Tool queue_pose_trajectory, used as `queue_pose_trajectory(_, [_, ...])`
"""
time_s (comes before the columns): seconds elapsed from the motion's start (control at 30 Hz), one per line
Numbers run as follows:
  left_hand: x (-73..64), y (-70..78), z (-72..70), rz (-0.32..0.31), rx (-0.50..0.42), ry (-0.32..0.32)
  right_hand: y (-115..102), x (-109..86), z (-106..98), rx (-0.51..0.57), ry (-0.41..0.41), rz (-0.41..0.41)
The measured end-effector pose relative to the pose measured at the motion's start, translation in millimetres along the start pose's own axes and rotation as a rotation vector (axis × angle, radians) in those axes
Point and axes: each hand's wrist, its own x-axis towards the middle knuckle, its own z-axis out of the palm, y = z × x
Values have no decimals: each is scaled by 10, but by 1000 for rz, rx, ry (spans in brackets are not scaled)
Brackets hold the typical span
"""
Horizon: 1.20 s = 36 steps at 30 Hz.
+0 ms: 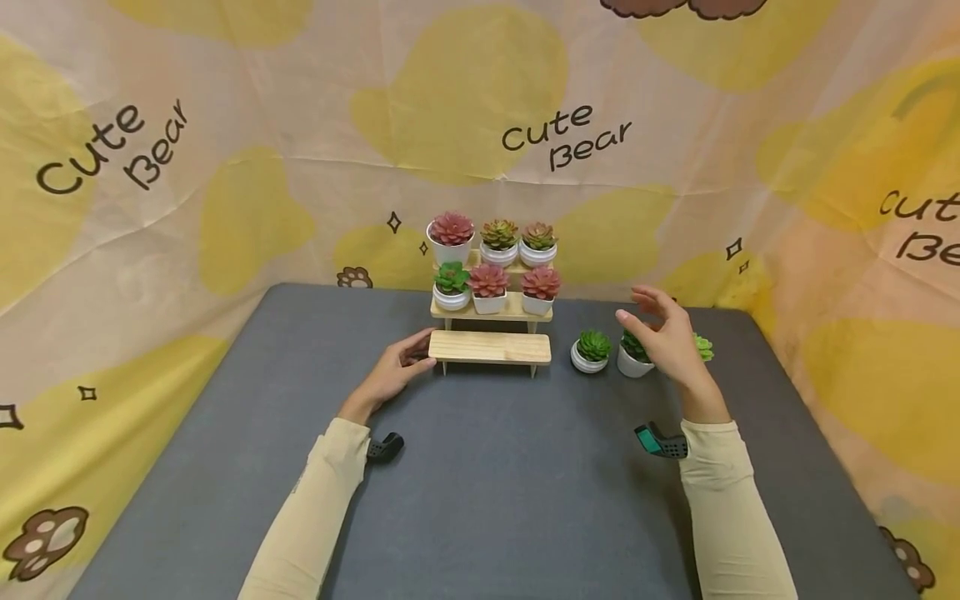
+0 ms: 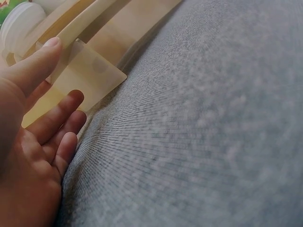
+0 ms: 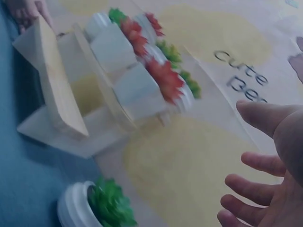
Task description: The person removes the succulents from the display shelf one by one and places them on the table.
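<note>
A three-tier wooden plant stand (image 1: 490,347) stands at the back middle of the table. My left hand (image 1: 393,367) holds the left end of its lowest board, thumb at the front and index finger behind. In the left wrist view, the thumb (image 2: 42,59) lies against the board and the other fingers bend loosely. My right hand (image 1: 671,346) hovers, fingers spread and holding nothing, over white-potted green succulents at the right. One succulent (image 1: 633,354) is partly covered by the hand; a lighter green one (image 1: 703,347) peeks out behind it. Another green succulent (image 1: 590,351) sits nearer the stand.
Potted succulents fill the upper two tiers: a pink one (image 1: 452,237) and two reddish-green ones (image 1: 500,242) on top, a green one (image 1: 452,286) and two pink ones (image 1: 489,287) below. The lowest board is bare. Patterned cloth (image 1: 465,100) hangs behind the grey table (image 1: 517,483).
</note>
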Motion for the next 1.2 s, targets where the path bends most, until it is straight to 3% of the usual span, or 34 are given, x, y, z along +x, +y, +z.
queue_pose_trajectory(0.37, [-8,7,-14,12,6,-2,-98,250,449,51,-179,10])
queue_pose_trajectory(0.53, [-10,14,-9,12,3,6,-61,409,616,63,-221,11])
queue_pose_trajectory(1.03, [-22,22,-1,11,-4,1,-52,661,809,135,-194,57])
queue_pose_trajectory(1.2, [-29,31,3,13,3,1,-64,715,820,153,-227,72])
